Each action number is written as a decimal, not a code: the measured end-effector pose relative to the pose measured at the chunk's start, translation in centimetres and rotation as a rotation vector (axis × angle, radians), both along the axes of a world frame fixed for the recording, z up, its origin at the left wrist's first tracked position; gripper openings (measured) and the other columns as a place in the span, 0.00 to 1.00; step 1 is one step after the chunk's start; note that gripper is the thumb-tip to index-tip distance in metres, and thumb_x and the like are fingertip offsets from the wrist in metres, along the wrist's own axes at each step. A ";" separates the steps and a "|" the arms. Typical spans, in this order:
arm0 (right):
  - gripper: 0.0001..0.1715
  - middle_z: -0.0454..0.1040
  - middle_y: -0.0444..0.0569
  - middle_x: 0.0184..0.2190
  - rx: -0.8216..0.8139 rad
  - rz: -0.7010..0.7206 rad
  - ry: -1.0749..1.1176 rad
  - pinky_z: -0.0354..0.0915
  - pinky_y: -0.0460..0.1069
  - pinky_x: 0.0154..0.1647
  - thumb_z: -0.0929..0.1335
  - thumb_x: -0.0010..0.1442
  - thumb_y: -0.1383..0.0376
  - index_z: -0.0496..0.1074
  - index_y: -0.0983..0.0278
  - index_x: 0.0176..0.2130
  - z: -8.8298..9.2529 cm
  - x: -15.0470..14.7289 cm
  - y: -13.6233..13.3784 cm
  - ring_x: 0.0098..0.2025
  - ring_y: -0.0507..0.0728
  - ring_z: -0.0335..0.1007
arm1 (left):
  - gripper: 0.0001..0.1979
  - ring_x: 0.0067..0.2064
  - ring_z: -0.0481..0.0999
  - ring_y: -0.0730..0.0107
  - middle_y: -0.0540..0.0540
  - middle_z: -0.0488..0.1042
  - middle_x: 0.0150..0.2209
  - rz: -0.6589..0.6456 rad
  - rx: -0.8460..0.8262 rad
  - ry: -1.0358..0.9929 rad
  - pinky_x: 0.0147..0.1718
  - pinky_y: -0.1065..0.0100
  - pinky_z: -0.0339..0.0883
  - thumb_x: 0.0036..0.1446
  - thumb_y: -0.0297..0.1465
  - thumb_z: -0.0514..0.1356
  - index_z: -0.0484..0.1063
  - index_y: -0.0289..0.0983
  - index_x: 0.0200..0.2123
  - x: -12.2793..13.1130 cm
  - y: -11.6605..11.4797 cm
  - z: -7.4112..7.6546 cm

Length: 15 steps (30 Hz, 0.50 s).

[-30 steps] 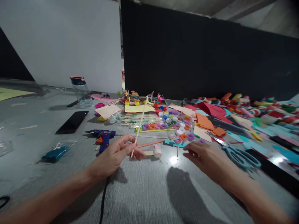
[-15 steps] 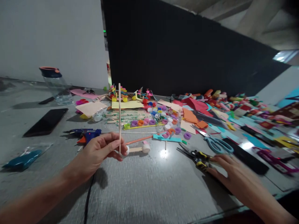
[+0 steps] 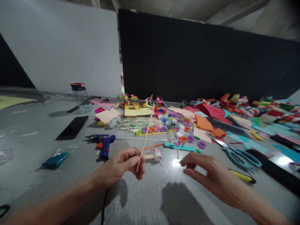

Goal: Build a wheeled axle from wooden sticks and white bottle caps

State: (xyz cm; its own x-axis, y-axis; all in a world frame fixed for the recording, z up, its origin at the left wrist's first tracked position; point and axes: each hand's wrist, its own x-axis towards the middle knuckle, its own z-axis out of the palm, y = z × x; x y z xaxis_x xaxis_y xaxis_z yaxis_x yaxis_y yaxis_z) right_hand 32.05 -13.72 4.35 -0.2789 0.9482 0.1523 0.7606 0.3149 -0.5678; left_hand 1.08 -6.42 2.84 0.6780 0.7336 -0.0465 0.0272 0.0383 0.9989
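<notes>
My left hand is closed around a thin wooden stick, which slants up and to the right above the table. Behind the fingers lies a small wooden piece with a white round end. My right hand hovers over the table with thumb and forefinger apart; nothing shows between them. Near its fingertips is a short stick piece. A yellow and black handle lies just beyond that hand, and blue-handled scissors rest farther right.
On the left are a blue glue gun, a phone, a water bottle and a blue packet. Coloured rings, bundled sticks and paper pieces cover the back. A black panel stands behind.
My right hand has moved left, away from where it touched yellow and black pliers; their jaws no longer show. The stick in my left hand has tilted rightward. The view has shifted left.
</notes>
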 end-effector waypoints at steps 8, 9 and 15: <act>0.24 0.72 0.44 0.24 -0.264 0.219 0.787 0.61 0.46 0.21 0.69 0.64 0.46 0.75 0.63 0.32 0.9 -9.1 6.4 0.19 0.49 0.62 | 0.16 0.29 0.69 0.71 0.51 0.69 0.28 -0.007 0.271 0.234 0.31 0.69 0.65 0.70 0.41 0.50 0.67 0.38 0.35 -0.5 -1.2 0.5; 0.24 0.71 0.43 0.24 -0.240 0.182 0.795 0.61 0.46 0.20 0.69 0.64 0.46 0.75 0.64 0.35 0.8 -8.7 7.3 0.19 0.49 0.62 | 0.16 0.30 0.69 0.71 0.51 0.70 0.28 0.071 0.403 0.316 0.31 0.70 0.64 0.70 0.41 0.50 0.68 0.38 0.34 -0.8 -0.9 0.9; 0.19 0.74 0.48 0.41 0.057 -0.173 0.683 0.70 0.47 0.32 0.64 0.72 0.53 0.67 0.63 0.54 1.0 -3.0 14.6 0.32 0.51 0.72 | 0.10 0.40 0.76 0.60 0.43 0.77 0.36 0.324 1.047 0.793 0.41 0.62 0.67 0.68 0.30 0.53 0.73 0.36 0.36 -1.9 4.6 2.5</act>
